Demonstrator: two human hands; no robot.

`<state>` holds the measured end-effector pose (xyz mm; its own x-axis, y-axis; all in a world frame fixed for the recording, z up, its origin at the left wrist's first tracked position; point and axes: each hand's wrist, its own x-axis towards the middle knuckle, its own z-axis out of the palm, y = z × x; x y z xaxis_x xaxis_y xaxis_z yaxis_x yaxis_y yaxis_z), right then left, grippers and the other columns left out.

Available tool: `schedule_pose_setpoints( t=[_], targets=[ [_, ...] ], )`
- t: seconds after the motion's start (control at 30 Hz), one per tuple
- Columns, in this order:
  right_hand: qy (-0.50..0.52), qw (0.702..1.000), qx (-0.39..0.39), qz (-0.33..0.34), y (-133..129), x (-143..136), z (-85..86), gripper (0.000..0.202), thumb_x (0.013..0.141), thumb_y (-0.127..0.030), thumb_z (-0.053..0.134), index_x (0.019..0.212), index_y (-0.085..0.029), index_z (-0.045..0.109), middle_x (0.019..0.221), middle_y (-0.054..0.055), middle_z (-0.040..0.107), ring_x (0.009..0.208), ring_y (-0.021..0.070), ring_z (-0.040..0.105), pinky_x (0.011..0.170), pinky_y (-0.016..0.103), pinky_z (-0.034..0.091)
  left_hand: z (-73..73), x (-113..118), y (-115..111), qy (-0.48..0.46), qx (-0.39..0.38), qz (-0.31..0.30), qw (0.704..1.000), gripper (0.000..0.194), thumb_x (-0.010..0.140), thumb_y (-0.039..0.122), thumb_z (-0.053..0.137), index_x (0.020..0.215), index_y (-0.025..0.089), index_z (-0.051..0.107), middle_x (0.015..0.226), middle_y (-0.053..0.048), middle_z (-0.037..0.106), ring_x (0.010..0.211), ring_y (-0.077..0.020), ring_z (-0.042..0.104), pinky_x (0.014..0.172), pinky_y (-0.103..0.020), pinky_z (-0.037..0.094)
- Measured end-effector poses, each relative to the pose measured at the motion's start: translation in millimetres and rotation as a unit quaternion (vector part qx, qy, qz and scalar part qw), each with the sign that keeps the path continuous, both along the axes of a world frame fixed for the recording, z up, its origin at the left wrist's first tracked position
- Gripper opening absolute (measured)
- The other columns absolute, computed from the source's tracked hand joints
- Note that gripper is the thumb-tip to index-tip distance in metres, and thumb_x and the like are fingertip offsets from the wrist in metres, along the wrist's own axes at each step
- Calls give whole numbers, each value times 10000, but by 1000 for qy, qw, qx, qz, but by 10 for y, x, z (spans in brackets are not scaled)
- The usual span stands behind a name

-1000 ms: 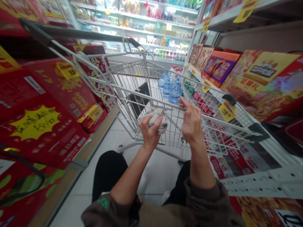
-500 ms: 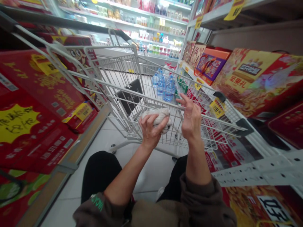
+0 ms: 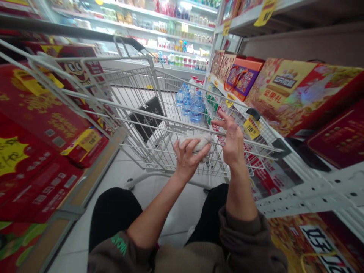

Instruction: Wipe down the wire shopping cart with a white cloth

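My left hand (image 3: 186, 155) is wrapped round a bunched white cloth (image 3: 200, 144) and presses it to the side of the shopping cart (image 3: 136, 108). Part of the cloth is hidden under the fingers. To its right, my right hand (image 3: 232, 142) is raised at the cart's wire side, fingers apart, with nothing held. Its fingertips are close to the upper wires; whether they touch, I cannot tell. A dark panel (image 3: 149, 117) with pale markings is fixed to the cart on the left.
Red gift boxes (image 3: 40, 159) are stacked along the left side. Shelves on the right carry snack boxes (image 3: 281, 91). Beyond the cart, water bottles (image 3: 192, 102) stand on the floor in front of a lit cooler (image 3: 170, 30). My knees (image 3: 116, 220) are close to the cart.
The left hand has moved slightly right along the cart side with the cloth. The right hand keeps much the same pose. The whole view has shifted a little as the head turned right.
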<state>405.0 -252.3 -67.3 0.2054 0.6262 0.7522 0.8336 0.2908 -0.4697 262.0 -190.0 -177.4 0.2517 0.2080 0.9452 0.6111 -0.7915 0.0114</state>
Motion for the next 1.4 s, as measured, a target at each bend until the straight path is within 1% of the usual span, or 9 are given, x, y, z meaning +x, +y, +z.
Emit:
schedule_pose_setpoints(
  t=[0.23,0.47,0.53,0.7,0.77,0.97,1.2,1.27,1.4],
  targets=[
    [7,999,-39,3,-68,-18,-127,630,1081,-533,90,1427,-303,563,1177,50,800,1159,211,722,993,428,525,-454,54,-38,44,-12,-7,999,280,934,223,743,1136,416,752,1144,-31,692,1196,-206,527,1207,-491,238],
    [3,1000,10,-28,-128,268,-20,627,1079,-525,60,1461,-329,517,1237,51,778,1281,221,662,1144,543,419,-32,288,-148,7,7,-58,998,312,936,262,744,1208,414,739,1206,-61,685,1225,-246,510,1193,-528,265],
    [9,999,-5,-37,-166,335,-74,618,1083,-518,71,1459,-314,518,1211,56,785,1273,219,663,1145,548,414,-92,369,-157,20,19,-50,998,298,943,259,735,1198,412,740,1187,-53,698,1212,-235,524,1205,-529,247],
    [-3,998,-42,-46,-264,390,-250,597,1087,-507,114,1425,-285,554,1221,70,782,1243,223,671,1125,524,431,-468,410,-236,73,4,-51,996,242,927,215,746,1117,364,762,1130,-34,731,1140,-216,562,1206,-512,244],
    [-4,999,-22,-35,-298,436,-232,596,1086,-501,100,1451,-304,527,1248,62,774,1265,219,662,1128,518,433,-430,429,-271,71,-14,-47,996,263,928,223,746,1145,370,758,1154,-46,727,1163,-228,556,1189,-518,264],
    [-17,996,-1,-91,-383,704,-115,626,1086,-488,49,1472,-304,506,1216,50,788,1288,199,649,1204,539,344,-74,687,-275,34,44,-62,997,283,950,265,727,1192,413,737,1176,-40,710,1198,-222,538,1207,-523,251],
    [-25,991,-61,-113,-507,826,-268,665,1077,-546,96,1385,-257,609,1212,86,780,1201,225,683,1121,486,443,-595,818,-393,34,10,-60,998,192,962,215,702,1084,353,756,1121,-29,724,1170,-208,532,1232,-492,204],
    [-11,993,-45,-112,-558,880,-226,651,1080,-538,93,1414,-274,585,1195,72,785,1208,215,684,1136,489,434,-530,859,-433,19,-6,-65,998,196,956,232,715,1099,361,752,1141,-41,714,1188,-221,522,1216,-500,226],
    [7,989,-13,-146,-631,1034,-156,635,1083,-528,90,1428,-297,570,1184,59,791,1261,215,663,1197,536,368,-205,1025,-451,8,24,-94,995,253,942,279,743,1164,400,724,1170,-35,695,1210,-219,521,1211,-513,237]
  ],
)
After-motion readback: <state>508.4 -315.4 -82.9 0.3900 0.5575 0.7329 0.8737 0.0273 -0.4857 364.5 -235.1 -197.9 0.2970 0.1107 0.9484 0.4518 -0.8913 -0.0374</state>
